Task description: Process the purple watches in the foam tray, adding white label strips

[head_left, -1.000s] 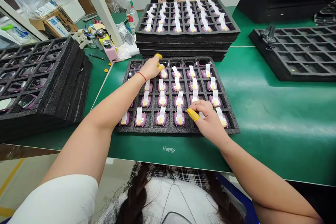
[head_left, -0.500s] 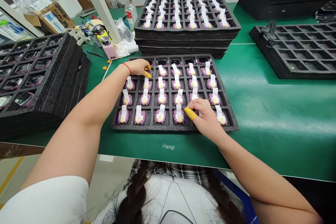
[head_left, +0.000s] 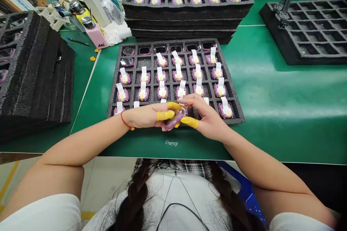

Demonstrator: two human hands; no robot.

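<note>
A purple smartwatch case (head_left: 176,119) without straps is held tilted above the front edge of the black foam tray (head_left: 173,39). My left hand (head_left: 148,116) grips it between thumb and fingers, with yellow finger cots on some of them. From the other side my right hand (head_left: 208,118) pinches its right end, also wearing yellow cots. Several purple cases in the tray lie back up with white paper tabs, such as this case (head_left: 162,60). Others along the back lie screen up, like this dark-screened case (head_left: 144,51). My hands cover part of the front row.
Behind the tray rises a foam tray stack (head_left: 187,14) of tabbed cases. Another stack (head_left: 40,72) stands at the left. A pink bottle (head_left: 94,36) and a pen (head_left: 77,41) lie near it. A foam tray with watches (head_left: 300,57) is at the right.
My left hand has come from the tray's back left to its front middle, bringing a smartwatch case. My right hand has shifted left onto it. The view has tilted down.
</note>
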